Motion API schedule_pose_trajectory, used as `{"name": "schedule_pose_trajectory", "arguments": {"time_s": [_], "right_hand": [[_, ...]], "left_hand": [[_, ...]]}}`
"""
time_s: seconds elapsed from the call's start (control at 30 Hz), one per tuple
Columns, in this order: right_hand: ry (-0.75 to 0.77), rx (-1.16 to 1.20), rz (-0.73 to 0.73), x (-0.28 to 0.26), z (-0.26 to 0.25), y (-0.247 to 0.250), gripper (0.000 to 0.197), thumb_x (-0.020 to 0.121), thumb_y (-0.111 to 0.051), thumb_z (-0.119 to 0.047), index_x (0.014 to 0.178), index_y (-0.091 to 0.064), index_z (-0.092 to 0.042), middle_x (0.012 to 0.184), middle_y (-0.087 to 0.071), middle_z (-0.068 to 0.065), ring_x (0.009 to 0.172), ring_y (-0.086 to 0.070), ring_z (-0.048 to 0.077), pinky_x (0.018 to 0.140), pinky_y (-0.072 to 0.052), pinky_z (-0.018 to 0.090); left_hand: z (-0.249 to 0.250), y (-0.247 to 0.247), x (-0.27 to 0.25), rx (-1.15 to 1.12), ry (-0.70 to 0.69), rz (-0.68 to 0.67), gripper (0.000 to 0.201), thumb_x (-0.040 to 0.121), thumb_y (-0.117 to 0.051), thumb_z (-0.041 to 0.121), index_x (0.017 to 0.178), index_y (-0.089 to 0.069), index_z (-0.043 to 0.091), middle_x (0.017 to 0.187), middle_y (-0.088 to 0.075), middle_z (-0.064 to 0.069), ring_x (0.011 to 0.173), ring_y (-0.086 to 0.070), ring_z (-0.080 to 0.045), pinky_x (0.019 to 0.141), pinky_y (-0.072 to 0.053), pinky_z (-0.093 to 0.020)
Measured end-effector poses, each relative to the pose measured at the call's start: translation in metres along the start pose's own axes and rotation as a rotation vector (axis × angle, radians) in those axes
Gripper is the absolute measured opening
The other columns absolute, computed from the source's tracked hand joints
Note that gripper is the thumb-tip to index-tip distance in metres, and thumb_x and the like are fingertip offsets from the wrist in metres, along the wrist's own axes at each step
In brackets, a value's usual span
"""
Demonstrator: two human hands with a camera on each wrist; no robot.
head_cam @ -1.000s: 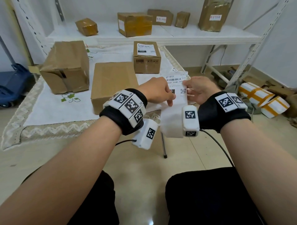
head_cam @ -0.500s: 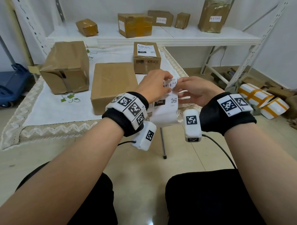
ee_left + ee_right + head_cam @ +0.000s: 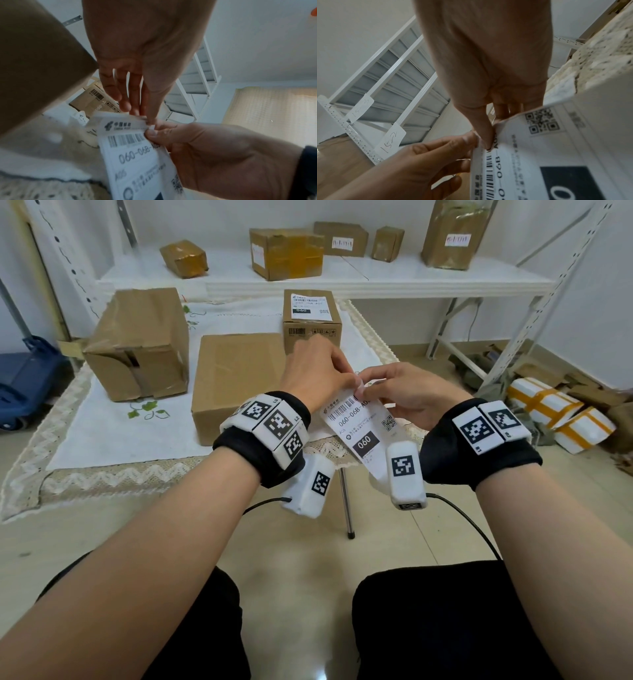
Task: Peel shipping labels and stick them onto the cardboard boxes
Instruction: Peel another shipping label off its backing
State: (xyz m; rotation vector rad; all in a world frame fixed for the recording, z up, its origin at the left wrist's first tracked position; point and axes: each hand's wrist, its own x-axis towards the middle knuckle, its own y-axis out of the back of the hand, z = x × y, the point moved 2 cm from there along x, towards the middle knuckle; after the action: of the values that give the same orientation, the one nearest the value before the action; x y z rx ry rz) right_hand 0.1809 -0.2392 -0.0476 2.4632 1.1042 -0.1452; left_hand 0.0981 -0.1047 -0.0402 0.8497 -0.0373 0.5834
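A white shipping label [image 3: 359,433] with a barcode, "060-06B" and a black "060" block hangs tilted in front of the table's near right corner. My left hand [image 3: 346,378] and right hand [image 3: 368,386] both pinch its top corner, fingertips almost touching. The left wrist view shows my left fingertips [image 3: 150,119] on the label [image 3: 137,155] corner, and my right thumb meets them there. In the right wrist view my right thumb and finger [image 3: 485,136] pinch the label [image 3: 539,155] edge. On the table a plain flat cardboard box [image 3: 236,378] lies just left of my hands.
A small box carrying a label [image 3: 311,316] stands behind the flat one, a large crumpled box [image 3: 140,344] at the left. The white shelf [image 3: 376,285] behind holds several boxes. Taped white parcels [image 3: 561,419] lie on the floor at the right, a blue cart [image 3: 24,378] at the left.
My hands have slid from the label's side edges up to its top corner and drawn together. The label has tilted, its lower end swinging toward my right wrist.
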Motion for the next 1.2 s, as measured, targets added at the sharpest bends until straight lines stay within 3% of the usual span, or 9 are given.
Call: {"name": "schedule_pose_trajectory", "arguments": {"time_s": [0.07, 0.2, 0.33, 0.5, 0.7, 0.87, 0.93, 1.03, 1.2], "right_hand": [[-0.023, 0.014, -0.020, -0.001, -0.001, -0.001, 0.021, 0.097, -0.063, -0.001, 0.090, -0.072, -0.019, 0.101, -0.075, 0.013, 0.094, -0.071, 0.025, 0.077, -0.063, 0.034], [-0.032, -0.006, -0.013, -0.003, -0.002, -0.003, 0.020, 0.098, -0.063, -0.001, 0.105, -0.074, -0.016, 0.114, -0.074, 0.023, 0.109, -0.072, 0.038, 0.094, -0.057, 0.056], [0.001, -0.082, 0.017, -0.004, -0.003, -0.003, 0.018, 0.099, -0.061, -0.002, 0.106, -0.074, -0.011, 0.111, -0.075, 0.023, 0.102, -0.073, 0.038, 0.095, -0.057, 0.056], [0.048, -0.166, 0.075, 0.000, -0.003, -0.003, 0.017, 0.095, -0.064, -0.004, 0.109, -0.071, 0.003, 0.110, -0.074, 0.026, 0.087, -0.065, 0.030, 0.097, -0.054, 0.054], [0.023, -0.195, 0.123, 0.005, -0.001, 0.001, 0.011, 0.091, -0.062, -0.002, 0.089, -0.071, -0.007, 0.080, -0.069, 0.010, 0.060, -0.059, 0.023, 0.057, -0.050, 0.027], [-0.014, -0.216, 0.135, 0.006, 0.002, 0.004, 0.012, 0.090, -0.063, -0.002, 0.082, -0.068, -0.010, 0.078, -0.072, 0.009, 0.055, -0.063, 0.021, 0.050, -0.053, 0.023], [-0.005, -0.205, 0.133, 0.006, 0.003, 0.005, 0.008, 0.090, -0.064, -0.002, 0.090, -0.070, -0.006, 0.083, -0.073, 0.012, 0.059, -0.065, 0.023, 0.055, -0.057, 0.028], [0.026, -0.168, 0.094, 0.006, 0.003, 0.004, 0.017, 0.087, -0.071, 0.001, 0.104, -0.072, 0.005, 0.092, -0.073, 0.016, 0.079, -0.067, 0.029, 0.086, -0.059, 0.048], [0.048, -0.160, -0.024, -0.001, 0.001, 0.002, 0.029, 0.082, -0.080, -0.004, 0.110, -0.075, -0.003, 0.102, -0.079, 0.014, 0.100, -0.074, 0.039, 0.094, -0.059, 0.052]], "left_hand": [[-0.001, 0.002, 0.001, -0.026, 0.012, -0.014, 0.009, 0.078, -0.085, 0.029, 0.082, -0.082, 0.021, 0.078, -0.073, 0.005, 0.077, -0.064, -0.009, 0.059, -0.040, -0.016], [-0.006, 0.007, 0.002, -0.076, 0.034, -0.016, 0.005, 0.079, -0.084, 0.022, 0.080, -0.083, 0.017, 0.075, -0.074, 0.002, 0.079, -0.067, -0.014, 0.069, -0.051, -0.028], [-0.008, 0.005, 0.003, -0.137, 0.054, -0.027, 0.007, 0.079, -0.083, 0.017, 0.074, -0.082, 0.015, 0.068, -0.074, 0.001, 0.069, -0.068, -0.013, 0.076, -0.061, -0.036], [-0.005, 0.007, 0.000, -0.316, 0.132, -0.071, 0.006, 0.084, -0.081, 0.009, 0.080, -0.079, 0.005, 0.073, -0.076, -0.011, 0.067, -0.075, -0.021, 0.068, -0.064, -0.032], [-0.006, 0.012, -0.002, -0.458, 0.231, -0.128, 0.010, 0.092, -0.073, 0.008, 0.096, -0.073, -0.001, 0.078, -0.071, -0.013, 0.058, -0.071, -0.016, 0.057, -0.058, -0.021], [-0.005, 0.014, -0.003, -0.491, 0.258, -0.151, 0.005, 0.096, -0.067, 0.006, 0.092, -0.068, 0.003, 0.078, -0.069, -0.013, 0.058, -0.070, -0.017, 0.058, -0.061, -0.024], [-0.005, 0.014, -0.003, -0.489, 0.260, -0.156, 0.008, 0.097, -0.065, 0.006, 0.089, -0.066, 0.005, 0.078, -0.069, -0.013, 0.056, -0.070, -0.016, 0.055, -0.060, -0.022], [-0.006, 0.012, -0.004, -0.478, 0.246, -0.165, 0.008, 0.097, -0.065, 0.006, 0.089, -0.065, 0.004, 0.078, -0.067, -0.013, 0.052, -0.068, -0.015, 0.051, -0.057, -0.021], [-0.007, 0.010, -0.003, -0.422, 0.233, -0.143, 0.005, 0.096, -0.066, 0.007, 0.092, -0.066, 0.005, 0.082, -0.068, -0.013, 0.059, -0.069, -0.018, 0.053, -0.058, -0.024]]}}
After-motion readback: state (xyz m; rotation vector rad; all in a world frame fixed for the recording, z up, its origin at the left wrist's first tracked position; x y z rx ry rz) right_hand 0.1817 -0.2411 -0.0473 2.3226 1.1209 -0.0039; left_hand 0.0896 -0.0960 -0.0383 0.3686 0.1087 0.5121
